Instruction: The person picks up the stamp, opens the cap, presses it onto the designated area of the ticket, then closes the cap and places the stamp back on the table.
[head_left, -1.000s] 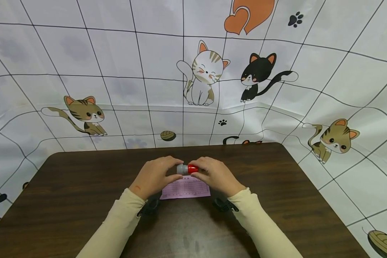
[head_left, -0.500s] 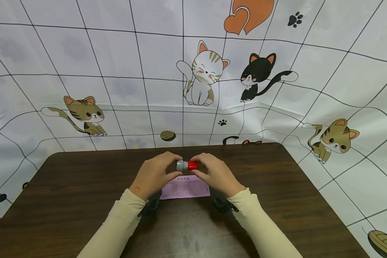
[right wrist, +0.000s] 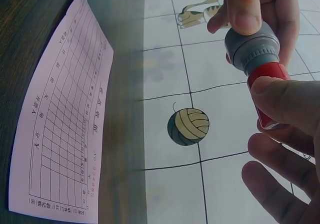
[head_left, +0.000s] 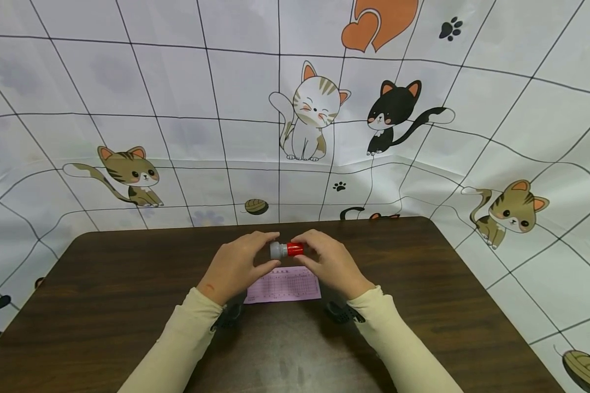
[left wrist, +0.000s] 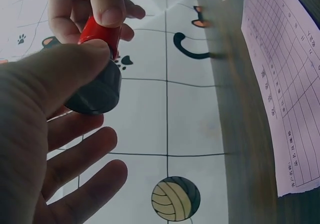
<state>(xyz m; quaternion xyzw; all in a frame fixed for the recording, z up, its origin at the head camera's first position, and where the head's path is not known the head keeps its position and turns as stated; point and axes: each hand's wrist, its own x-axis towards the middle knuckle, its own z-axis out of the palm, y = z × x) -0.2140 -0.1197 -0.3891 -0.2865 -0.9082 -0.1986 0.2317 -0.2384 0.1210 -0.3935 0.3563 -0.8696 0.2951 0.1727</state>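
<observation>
A small stamp with a grey, ribbed end and a red barrel (head_left: 287,250) is held sideways between both hands over the far part of the table. My left hand (head_left: 237,267) pinches the grey end (left wrist: 97,92) between thumb and fingers. From the other side, my right hand (head_left: 332,265) grips the red barrel (right wrist: 267,74) with thumb and forefinger; its other fingers are spread apart. Below them a pink printed form (head_left: 282,285) with a ruled grid lies flat on the table, its side edges partly covered by the hands in the head view.
The dark wood-grain table (head_left: 142,305) ends at a white sheet (head_left: 187,136) printed with grid lines, cats and yarn balls, which also runs down the right side. Dark wrist straps (head_left: 342,312) sit under both wrists.
Both hands and the stamp have moved slightly away from the person, so the form's top edge shows more. The grip on each end stays much the same.
</observation>
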